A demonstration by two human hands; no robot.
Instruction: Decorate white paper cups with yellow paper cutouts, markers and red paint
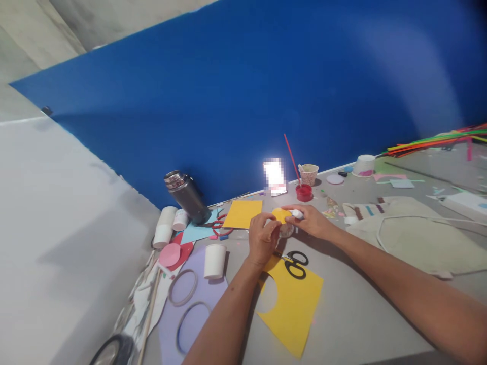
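Between my two hands is a small rounded piece of yellow paper [280,215]. My left hand [263,234] is closed on its near left edge, fingers pinched together. My right hand [310,221] is closed too, with a small white tube [298,214] sticking out between its fingers; its fingertips meet the paper's right side. Under the hands a round clear item [286,230] is partly hidden. Closer to me lies a yellow sheet [294,299] with a round cut-out. Black-handled scissors [296,264] rest on it, their blades mostly hidden.
Another yellow sheet [243,214], a dark flask [187,197] and a white paper cup [215,261] stand or lie to the left. Behind the hands are a red paint pot [304,192] and a patterned cup [309,175]. A cloth bag [422,238] lies right, below the right forearm's far side.
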